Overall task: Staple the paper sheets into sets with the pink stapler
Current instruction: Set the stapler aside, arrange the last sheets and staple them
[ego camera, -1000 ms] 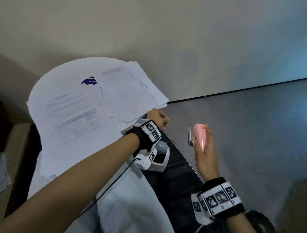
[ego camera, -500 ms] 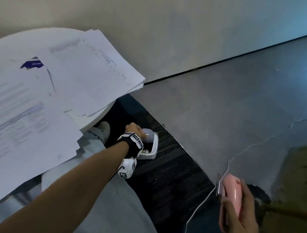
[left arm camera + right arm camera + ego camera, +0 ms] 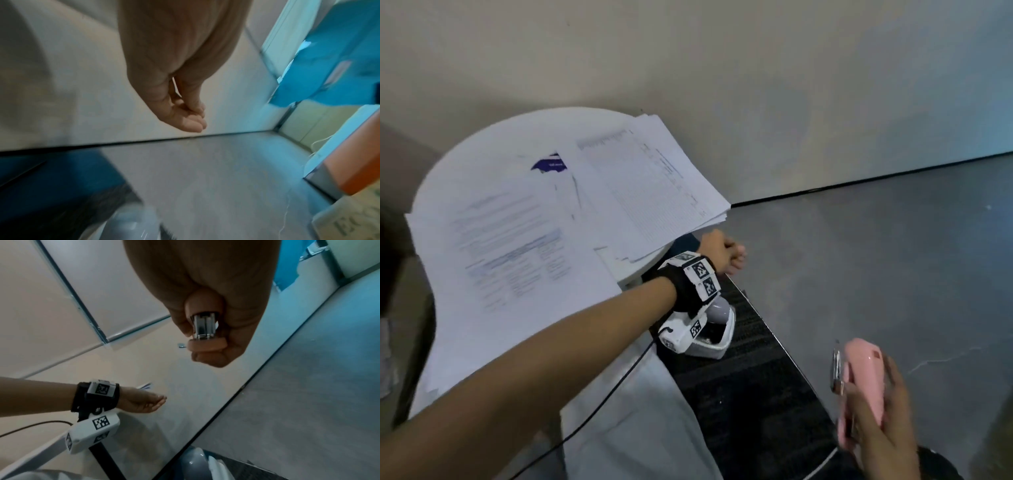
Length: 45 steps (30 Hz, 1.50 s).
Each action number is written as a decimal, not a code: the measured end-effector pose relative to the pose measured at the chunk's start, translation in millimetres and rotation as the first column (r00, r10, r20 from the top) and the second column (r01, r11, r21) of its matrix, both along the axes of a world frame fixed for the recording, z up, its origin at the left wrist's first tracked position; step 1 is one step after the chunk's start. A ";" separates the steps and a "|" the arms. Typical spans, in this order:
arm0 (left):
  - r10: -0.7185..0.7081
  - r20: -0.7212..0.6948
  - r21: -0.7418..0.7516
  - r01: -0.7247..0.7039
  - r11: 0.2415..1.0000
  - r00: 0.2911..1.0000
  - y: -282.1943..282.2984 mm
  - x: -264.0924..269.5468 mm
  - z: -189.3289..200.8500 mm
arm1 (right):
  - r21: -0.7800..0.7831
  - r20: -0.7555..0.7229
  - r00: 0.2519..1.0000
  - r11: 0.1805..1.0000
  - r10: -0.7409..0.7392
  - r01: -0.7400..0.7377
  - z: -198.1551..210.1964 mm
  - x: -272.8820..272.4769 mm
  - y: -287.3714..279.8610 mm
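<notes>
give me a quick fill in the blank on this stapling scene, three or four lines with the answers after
1. The pink stapler is gripped in the person's ____ hand.
2. The paper sheets lie spread on a round ____ table.
3. The left hand holds ____ and hangs just past the table's edge.
4. In the right wrist view, the stapler's ____ metal front shows between thumb and fingers.

Missing words: right; white; nothing; silver

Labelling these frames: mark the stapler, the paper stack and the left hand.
stapler [image 3: 864, 383]: head view, on its pink top shell.
paper stack [image 3: 654, 192]: head view, on the top printed sheet.
left hand [image 3: 717, 248]: head view, on the back of the hand.
</notes>
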<state>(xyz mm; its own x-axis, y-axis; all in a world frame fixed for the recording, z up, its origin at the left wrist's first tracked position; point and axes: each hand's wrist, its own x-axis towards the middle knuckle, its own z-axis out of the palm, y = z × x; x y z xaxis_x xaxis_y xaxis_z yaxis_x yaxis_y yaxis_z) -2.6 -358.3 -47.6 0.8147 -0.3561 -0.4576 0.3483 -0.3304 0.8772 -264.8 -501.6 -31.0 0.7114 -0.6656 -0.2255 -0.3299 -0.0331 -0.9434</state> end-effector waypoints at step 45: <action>0.769 0.374 0.027 -0.834 0.550 0.519 382.1 -27.3 29.6 | -0.375 -0.405 0.579 0.449 0.708 -0.811 8.7 305.8 330.5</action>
<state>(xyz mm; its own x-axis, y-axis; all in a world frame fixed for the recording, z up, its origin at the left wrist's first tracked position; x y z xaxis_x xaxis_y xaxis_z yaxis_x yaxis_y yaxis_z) -29.9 23.8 -17.9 0.8048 0.5793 -0.1291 0.2939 -0.1999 0.9347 41.0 -171.0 -22.3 0.9707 0.0817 -0.2261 -0.0850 -0.7632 -0.6405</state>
